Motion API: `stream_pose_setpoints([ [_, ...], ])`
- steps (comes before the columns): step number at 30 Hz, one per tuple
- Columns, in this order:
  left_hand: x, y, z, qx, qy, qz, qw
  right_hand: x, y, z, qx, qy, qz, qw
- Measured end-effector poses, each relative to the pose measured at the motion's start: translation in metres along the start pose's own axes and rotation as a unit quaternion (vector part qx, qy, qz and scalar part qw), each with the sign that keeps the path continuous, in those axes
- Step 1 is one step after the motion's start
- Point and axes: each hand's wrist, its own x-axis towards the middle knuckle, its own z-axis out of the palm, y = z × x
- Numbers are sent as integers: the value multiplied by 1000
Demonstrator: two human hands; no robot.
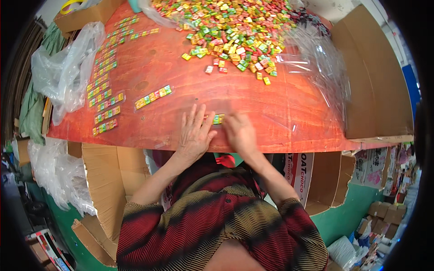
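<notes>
My left hand (195, 131) lies flat on the red table (280, 113), fingers spread, near its front edge. My right hand (239, 131) is beside it, fingers curled down over a short row of small coloured candies (218, 119) that shows between both hands. Whether the right hand pinches the row or only presses on it is hidden. A big heap of loose coloured candies (230, 27) lies at the far side of the table. One filled clear strip of candies (153, 96) lies alone, left of my hands.
Several filled candy strips (105, 97) lie in a column along the table's left. A pile of empty clear sleeves (316, 63) sits at right, beside a cardboard sheet (375, 81). Plastic bags (68, 67) hang at left. Open cardboard boxes (108, 185) stand under the table.
</notes>
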Motion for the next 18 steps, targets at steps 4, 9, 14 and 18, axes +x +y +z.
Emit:
stream_pose_setpoints([
  [4,-6,-22,6,60,-24,-25,998,5,-18,36,141,1,-58,988],
  [9,-30,-75,-21,113,17,-81,990,5,-5,-23,60,-10,-48,997],
  [14,-23,-97,-26,88,50,-106,989,-26,65,-56,-230,49,137,962],
  [18,-18,-123,-34,152,33,-67,986,-23,34,-32,-182,14,120,976],
])
